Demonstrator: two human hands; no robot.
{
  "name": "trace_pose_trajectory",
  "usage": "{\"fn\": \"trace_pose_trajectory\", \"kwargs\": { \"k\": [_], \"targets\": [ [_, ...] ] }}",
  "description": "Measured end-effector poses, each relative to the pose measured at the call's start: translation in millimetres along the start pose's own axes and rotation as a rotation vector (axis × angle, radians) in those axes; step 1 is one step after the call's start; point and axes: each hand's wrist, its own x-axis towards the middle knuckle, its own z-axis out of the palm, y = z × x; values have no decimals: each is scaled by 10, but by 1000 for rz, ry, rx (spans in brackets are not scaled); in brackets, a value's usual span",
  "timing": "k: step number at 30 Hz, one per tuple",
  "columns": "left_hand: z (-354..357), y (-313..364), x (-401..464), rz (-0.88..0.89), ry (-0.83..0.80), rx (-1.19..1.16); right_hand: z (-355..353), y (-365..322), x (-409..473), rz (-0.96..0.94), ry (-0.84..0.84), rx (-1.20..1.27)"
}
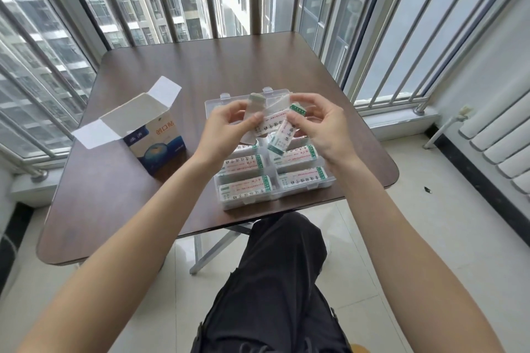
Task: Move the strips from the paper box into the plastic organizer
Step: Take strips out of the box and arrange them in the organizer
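Strips (279, 135) — pinched between both hands

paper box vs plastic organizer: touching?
Apart. The head view shows a bare strip of table between the paper box and the plastic organizer; the box stands to the organizer's left.

Bright window daylight, soft shadows, wide-angle edge distortion
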Motion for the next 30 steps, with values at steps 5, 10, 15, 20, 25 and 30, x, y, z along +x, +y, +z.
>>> {"fn": "trace_pose_trajectory", "kwargs": {
  "k": [5, 10, 15, 20, 25, 30],
  "targets": [
    [36, -1, -10, -33, 4, -33, -114, 51, -1, 69, -10, -7],
    [97, 7, -37, -58, -34, -30, -67, 14, -8, 59, -26, 48],
    [66, 16, -58, -63, 19, -42, -117, 31, -1, 26, -31, -32],
    [-77, -22, -69, -7, 81, 84, -348, 149, 41, 86, 16, -188],
    [-88, -34, -85, 95, 60, 271, -299, 268, -13, 52, -69, -403],
    [-72, -27, -78, 115, 26, 337, -291, 340, 15, 59, 4, -418]
  ]
}}
